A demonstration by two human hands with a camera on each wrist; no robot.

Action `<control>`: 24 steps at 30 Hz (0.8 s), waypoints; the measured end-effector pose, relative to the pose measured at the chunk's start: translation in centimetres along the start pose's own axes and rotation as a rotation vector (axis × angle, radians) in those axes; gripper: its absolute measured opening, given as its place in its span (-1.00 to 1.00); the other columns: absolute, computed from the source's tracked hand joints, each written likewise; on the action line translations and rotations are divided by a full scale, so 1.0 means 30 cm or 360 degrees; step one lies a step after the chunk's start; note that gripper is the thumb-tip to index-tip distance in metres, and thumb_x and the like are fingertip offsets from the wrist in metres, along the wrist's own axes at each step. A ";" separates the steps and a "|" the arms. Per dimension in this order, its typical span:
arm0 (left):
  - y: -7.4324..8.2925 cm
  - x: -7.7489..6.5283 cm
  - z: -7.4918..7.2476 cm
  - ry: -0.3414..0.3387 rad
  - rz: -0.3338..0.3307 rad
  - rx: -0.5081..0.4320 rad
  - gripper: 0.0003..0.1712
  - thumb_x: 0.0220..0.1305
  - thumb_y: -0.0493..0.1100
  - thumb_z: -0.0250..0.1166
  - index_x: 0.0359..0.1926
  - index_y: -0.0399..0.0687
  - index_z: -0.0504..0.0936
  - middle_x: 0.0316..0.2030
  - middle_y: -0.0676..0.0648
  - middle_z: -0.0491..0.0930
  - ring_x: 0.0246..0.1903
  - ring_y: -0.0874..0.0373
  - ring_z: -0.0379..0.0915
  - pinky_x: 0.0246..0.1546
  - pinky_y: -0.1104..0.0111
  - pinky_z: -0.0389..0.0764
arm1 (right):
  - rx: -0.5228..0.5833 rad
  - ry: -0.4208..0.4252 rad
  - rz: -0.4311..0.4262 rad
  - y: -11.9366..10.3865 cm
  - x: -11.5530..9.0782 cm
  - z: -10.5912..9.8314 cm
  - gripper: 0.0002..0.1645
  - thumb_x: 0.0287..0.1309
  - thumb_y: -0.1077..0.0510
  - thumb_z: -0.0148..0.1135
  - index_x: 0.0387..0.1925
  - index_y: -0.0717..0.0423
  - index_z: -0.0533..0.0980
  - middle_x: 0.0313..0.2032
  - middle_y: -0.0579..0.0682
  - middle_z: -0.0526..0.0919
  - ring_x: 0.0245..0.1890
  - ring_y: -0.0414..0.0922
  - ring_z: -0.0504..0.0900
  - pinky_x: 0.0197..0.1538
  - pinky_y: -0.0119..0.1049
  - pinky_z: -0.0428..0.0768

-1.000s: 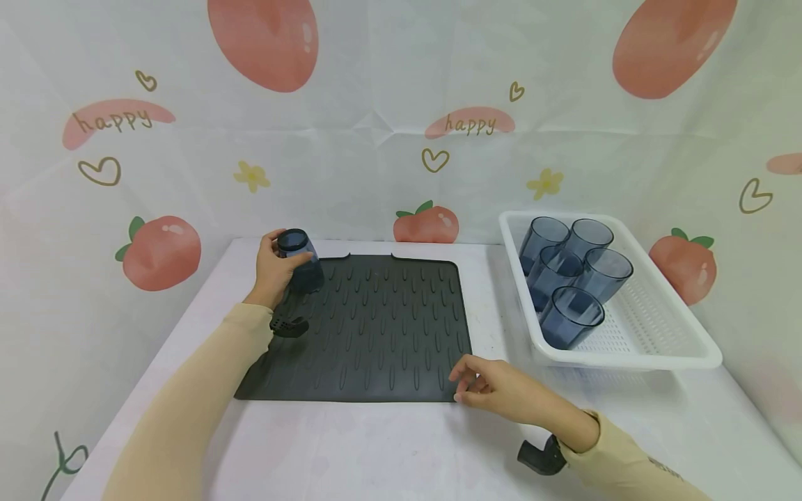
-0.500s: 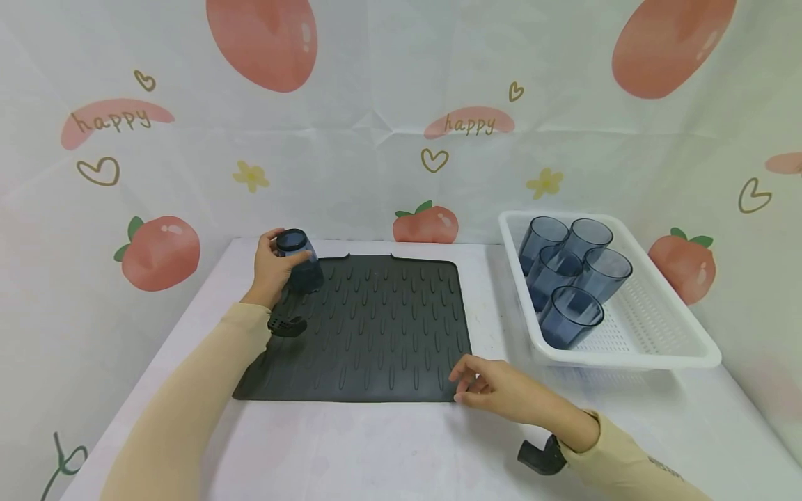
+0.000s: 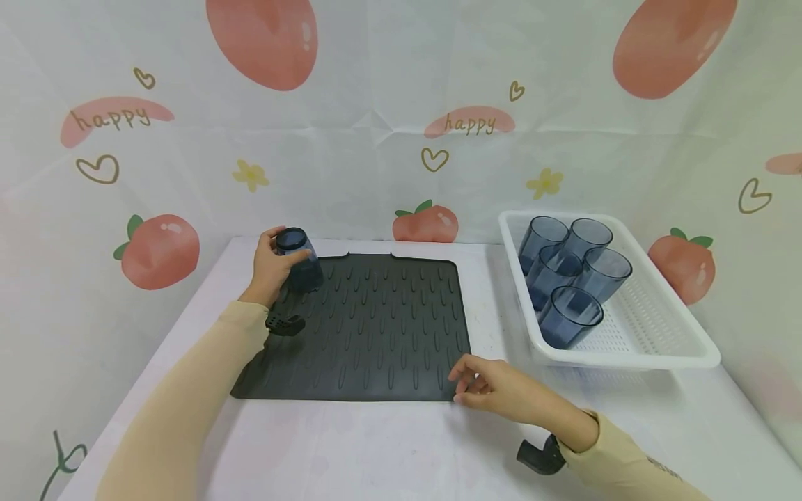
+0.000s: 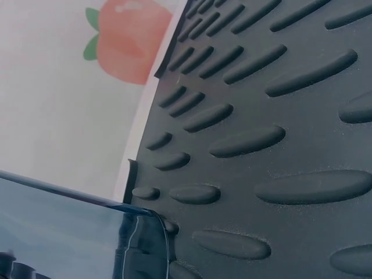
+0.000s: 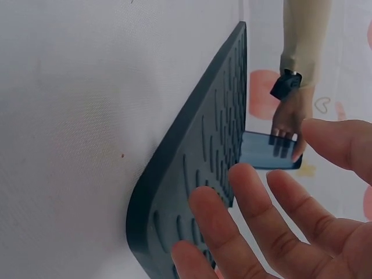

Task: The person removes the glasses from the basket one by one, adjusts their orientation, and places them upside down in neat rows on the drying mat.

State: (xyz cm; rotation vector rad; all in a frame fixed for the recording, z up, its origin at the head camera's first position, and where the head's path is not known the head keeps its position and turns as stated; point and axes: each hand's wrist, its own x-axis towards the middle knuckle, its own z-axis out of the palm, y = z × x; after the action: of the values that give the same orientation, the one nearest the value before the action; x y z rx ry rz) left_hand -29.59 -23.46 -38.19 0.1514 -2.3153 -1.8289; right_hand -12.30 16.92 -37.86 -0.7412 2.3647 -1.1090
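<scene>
Head view: left hand (image 3: pixel 271 271) grasps a blue tumbler (image 3: pixel 307 275) round its upper side, at the far-left corner of the black mat (image 3: pixel 382 334); right hand (image 3: pixel 498 390) holds nothing, fingers loosely bent by the mat's near-right corner. Tumbler probably light, stiff, slick, breakable if glass; side wall looks the best hold. Open ribbed surface rightward gives room; white basket (image 3: pixel 633 361) with five more tumblers (image 3: pixel 571 316) sits well apart. Left wrist: tumbler wall shows by the mat's far edge; can't tell finger state here. Right wrist: right fingers apart, released; tumbler's lower end seems to meet the mat.
</scene>
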 end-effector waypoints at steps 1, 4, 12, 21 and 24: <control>0.001 -0.001 0.000 0.0000 0.0002 0.0006 -0.07 0.23 -0.21 0.33 0.48 -0.02 0.00 0.35 -0.27 0.13 0.24 -0.08 0.21 0.26 0.10 0.33 | -0.0003 0.0002 -0.0002 0.000 0.000 0.000 -0.71 0.21 0.17 0.28 -0.08 0.20 0.47 -0.32 -0.17 0.64 -0.37 -0.33 0.59 -0.28 -0.41 0.59; 0.003 -0.002 -0.002 -0.0005 0.0001 0.0014 -0.07 0.22 -0.18 0.35 0.48 -0.02 0.01 0.33 -0.27 0.15 0.24 -0.08 0.22 0.26 0.10 0.33 | -0.0013 0.0006 -0.0004 0.002 -0.001 0.000 -0.71 0.20 0.17 0.28 -0.09 0.20 0.48 -0.32 -0.18 0.64 -0.37 -0.33 0.59 -0.26 -0.42 0.59; -0.003 0.002 -0.022 -0.0034 0.0007 0.0009 -0.09 0.25 -0.11 0.34 0.49 0.03 0.03 0.35 -0.22 0.17 0.23 -0.02 0.21 0.22 0.13 0.36 | -0.0007 0.0009 0.0003 0.009 -0.002 0.002 -0.70 0.19 0.14 0.30 -0.09 0.18 0.48 -0.31 -0.18 0.63 -0.36 -0.33 0.58 -0.25 -0.41 0.60; 0.032 -0.002 -0.038 0.0014 0.0087 0.0119 -0.20 0.26 -0.07 0.32 0.45 0.03 0.19 0.38 -0.14 0.26 0.23 0.03 0.26 0.18 0.25 0.39 | -0.0020 0.0013 0.0001 0.013 -0.001 0.001 -0.70 0.19 0.15 0.30 -0.08 0.17 0.48 -0.31 -0.19 0.63 -0.36 -0.33 0.58 -0.25 -0.42 0.59; 0.047 -0.002 -0.042 0.0028 0.0134 0.0120 -0.25 0.27 -0.13 0.31 0.43 -0.04 0.23 0.38 -0.17 0.27 0.34 -0.01 0.20 0.33 0.16 0.29 | -0.0024 0.0017 0.0000 0.010 -0.001 0.001 -0.71 0.19 0.17 0.29 -0.09 0.18 0.48 -0.31 -0.19 0.63 -0.37 -0.34 0.58 -0.25 -0.42 0.60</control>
State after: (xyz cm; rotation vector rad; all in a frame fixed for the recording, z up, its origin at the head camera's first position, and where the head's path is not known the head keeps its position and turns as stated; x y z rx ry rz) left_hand -29.22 -24.31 -36.53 0.0790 -2.3421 -1.6955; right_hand -12.35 17.10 -38.11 -0.7424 2.3846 -1.0993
